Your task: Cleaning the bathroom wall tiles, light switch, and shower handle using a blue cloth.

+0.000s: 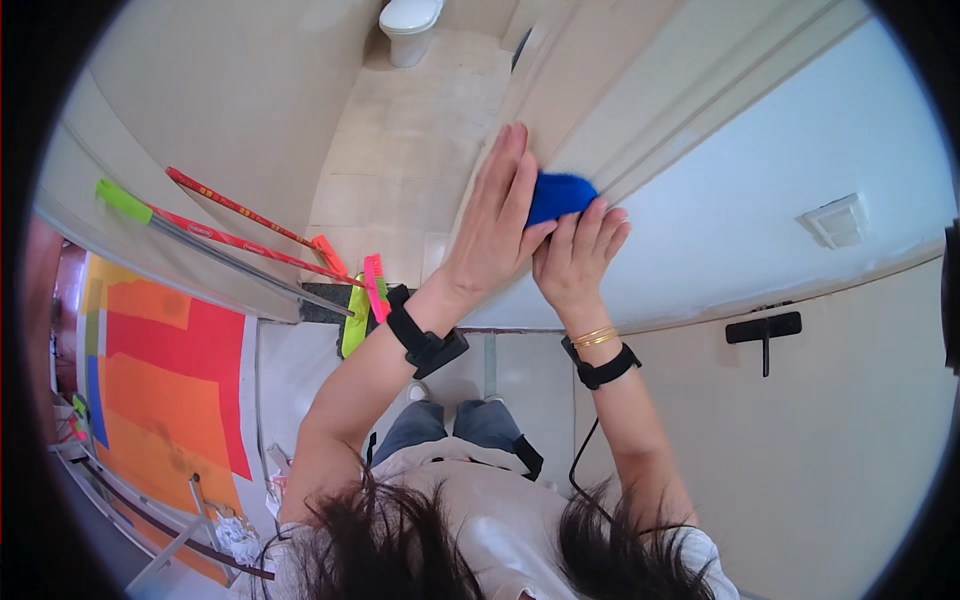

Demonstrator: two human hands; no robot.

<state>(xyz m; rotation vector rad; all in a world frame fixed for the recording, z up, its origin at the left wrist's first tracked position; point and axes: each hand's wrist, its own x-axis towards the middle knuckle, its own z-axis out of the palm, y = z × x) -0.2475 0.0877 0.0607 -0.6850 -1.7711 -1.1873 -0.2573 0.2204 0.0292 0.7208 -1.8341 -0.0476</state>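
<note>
Pressing the blue cloth [560, 197] against the door frame [622, 112] seemed my step: left hand [490, 222] flat, right hand [577, 256] fingers together at its lower edge, grip unclear. Moving it likely called for even pressure.

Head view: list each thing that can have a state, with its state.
Blue cloth: held against door frame
Left hand: fingers extended, touching the cloth's edge
Right hand: fingers touching the cloth
Toilet: lid appears down
Red poles: slanting
Grey pole with green grip: slanting
Black wrist straps: fastened around both wrists
Gold bangles: worn on right wrist
</note>
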